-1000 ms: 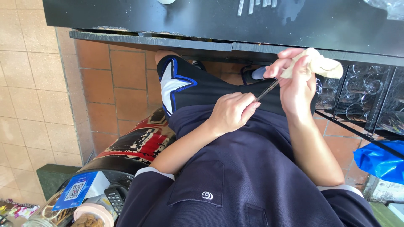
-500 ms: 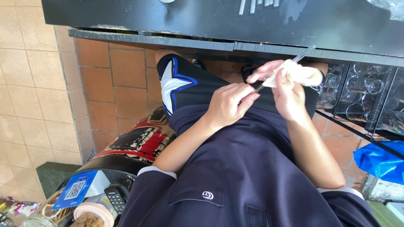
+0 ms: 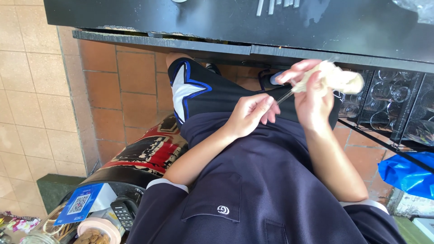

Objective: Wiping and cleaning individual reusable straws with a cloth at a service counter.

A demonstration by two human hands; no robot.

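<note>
Risk first: thin stick [image 3: 284, 96] could slip from your left hand [image 3: 248, 115], since its fingers only pinch the tip. Your right hand [image 3: 314, 97] has its fingers closed round the pale wad [image 3: 337, 79] just above them, under the counter [image 3: 271, 49] edge.

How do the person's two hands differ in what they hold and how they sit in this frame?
The left hand pinches a thin metal tool at its near end; the right hand wraps a pale cloth wad. The left hand sits lower, over the lap, with fingers curled; the right hand is raised toward the black counter, with fingers spread around the cloth. Both are bare, and the tool's far end meets the cloth.
</note>
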